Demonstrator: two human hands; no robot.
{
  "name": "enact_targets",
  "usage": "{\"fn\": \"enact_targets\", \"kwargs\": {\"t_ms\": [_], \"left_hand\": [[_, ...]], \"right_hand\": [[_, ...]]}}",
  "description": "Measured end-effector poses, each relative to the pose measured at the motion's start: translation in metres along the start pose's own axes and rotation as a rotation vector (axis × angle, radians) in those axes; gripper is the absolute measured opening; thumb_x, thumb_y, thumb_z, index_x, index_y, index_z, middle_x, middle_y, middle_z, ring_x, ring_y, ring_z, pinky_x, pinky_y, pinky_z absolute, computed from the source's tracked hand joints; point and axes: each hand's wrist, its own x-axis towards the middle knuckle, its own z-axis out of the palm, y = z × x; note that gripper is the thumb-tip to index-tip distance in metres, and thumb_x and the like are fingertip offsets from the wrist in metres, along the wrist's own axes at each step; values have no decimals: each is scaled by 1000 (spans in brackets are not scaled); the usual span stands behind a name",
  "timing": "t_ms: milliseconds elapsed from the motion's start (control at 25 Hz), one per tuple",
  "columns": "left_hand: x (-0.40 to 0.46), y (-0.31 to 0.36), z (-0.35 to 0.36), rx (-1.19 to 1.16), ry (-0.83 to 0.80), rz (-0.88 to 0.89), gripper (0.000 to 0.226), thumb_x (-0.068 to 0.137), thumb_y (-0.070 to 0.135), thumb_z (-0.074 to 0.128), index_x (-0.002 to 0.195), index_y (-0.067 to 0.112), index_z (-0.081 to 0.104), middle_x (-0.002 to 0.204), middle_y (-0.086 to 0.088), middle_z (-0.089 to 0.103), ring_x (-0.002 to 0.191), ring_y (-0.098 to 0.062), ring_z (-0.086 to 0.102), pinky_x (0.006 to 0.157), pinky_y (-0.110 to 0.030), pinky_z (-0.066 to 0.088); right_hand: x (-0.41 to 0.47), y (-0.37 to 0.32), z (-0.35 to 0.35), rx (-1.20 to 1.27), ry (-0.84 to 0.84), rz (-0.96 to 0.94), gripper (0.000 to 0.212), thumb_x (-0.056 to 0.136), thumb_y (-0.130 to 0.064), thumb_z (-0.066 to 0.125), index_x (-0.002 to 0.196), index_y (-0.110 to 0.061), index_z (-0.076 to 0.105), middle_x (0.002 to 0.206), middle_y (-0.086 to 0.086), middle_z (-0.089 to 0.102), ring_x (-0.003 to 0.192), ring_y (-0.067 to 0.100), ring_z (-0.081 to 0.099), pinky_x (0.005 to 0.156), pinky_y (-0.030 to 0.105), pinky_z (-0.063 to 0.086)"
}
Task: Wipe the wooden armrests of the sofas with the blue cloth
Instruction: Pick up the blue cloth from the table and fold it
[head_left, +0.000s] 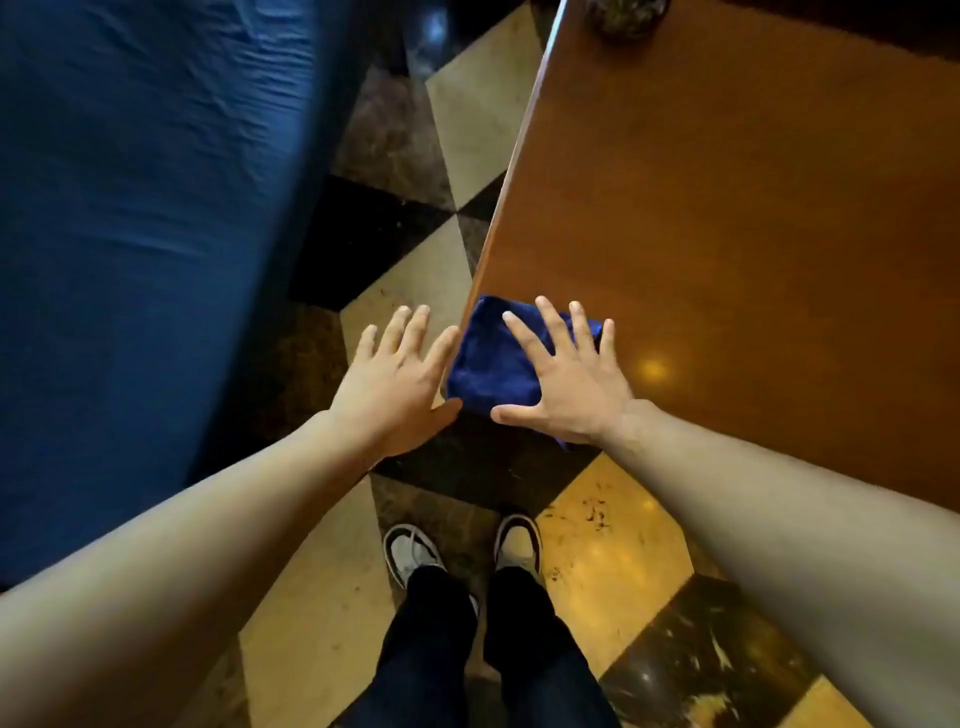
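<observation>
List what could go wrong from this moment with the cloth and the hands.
1. The blue cloth sits right at the corner of the wooden table; a careless grab may push it off onto the floor.
2. The right hand lies flat and spread over the cloth, not gripping, so lifting now may leave it behind.
3. The left hand hovers off the table edge, giving no support.

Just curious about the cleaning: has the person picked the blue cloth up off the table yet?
No, the blue cloth lies on the table corner under the flat right hand.
</observation>
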Motion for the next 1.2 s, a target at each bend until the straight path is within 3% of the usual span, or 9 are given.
{"fn": "enact_targets", "kwargs": {"t_ms": [160,320,480,600,760,880,1040,1120,1200], "left_hand": [[36,8,46,-438,28,-70,69,97,52,51,154,20,28,144,-17,48,126,-38,54,98,-44,47],[54,27,70,-493,46,-82,68,94,46,61,147,13,34,137,-16,58,114,-40,64,89,-46,52],[50,46,82,-773,127,-336,43,85,29,72,119,13,50,108,-12,71,98,-36,68,73,-34,50],[32,53,85,-1046,-18,-463,14,76,17,66,89,17,60,82,2,67,83,-24,67,56,-22,43],[-27,49,91,-1488,-168,-667,19,63,11,59,80,18,67,82,-7,72,77,-26,69,64,-43,63],[-94,37,86,-1554,-95,-747,11,59,8,54,63,17,61,57,4,59,58,-13,55,59,-33,46],[-189,16,71,-1839,120,-913,7,57,6,56,58,12,53,49,2,47,43,-7,39,47,-23,30],[-240,-3,72,-1922,242,-956,18,69,2,70,62,10,56,50,1,49,41,-6,39,47,-24,29],[-292,-25,73,-2011,351,-966,19,66,1,73,79,8,60,64,-4,58,54,-12,49,53,-27,35]], "right_hand": [[28,7,37,-40,82,104,103,86,-84,34,161,-29,-8,171,10,-5,156,38,-5,122,63,1],[40,14,46,11,227,158,84,99,-55,49,161,-13,12,160,16,30,149,35,26,124,52,21],[42,8,48,84,280,253,69,91,-53,65,144,-15,44,130,11,57,120,33,52,106,47,40],[27,-4,50,340,155,331,43,85,-46,73,115,-20,58,113,5,66,104,30,62,90,43,49],[-25,-32,62,537,-22,272,23,85,-37,70,95,-19,60,99,4,62,88,23,58,74,37,46],[-69,-70,56,664,-118,212,17,83,-33,72,92,-23,62,86,-5,64,84,21,63,71,36,48],[-113,-136,51,814,-251,83,17,80,-28,76,93,-26,64,87,-3,72,81,19,71,78,49,59],[-130,-182,44,852,-342,-67,20,83,-21,77,99,-26,66,91,-1,75,83,20,73,78,53,60],[-147,-235,32,840,-399,-229,25,86,-13,75,107,-23,66,96,-1,75,88,17,73,86,51,59]]}}
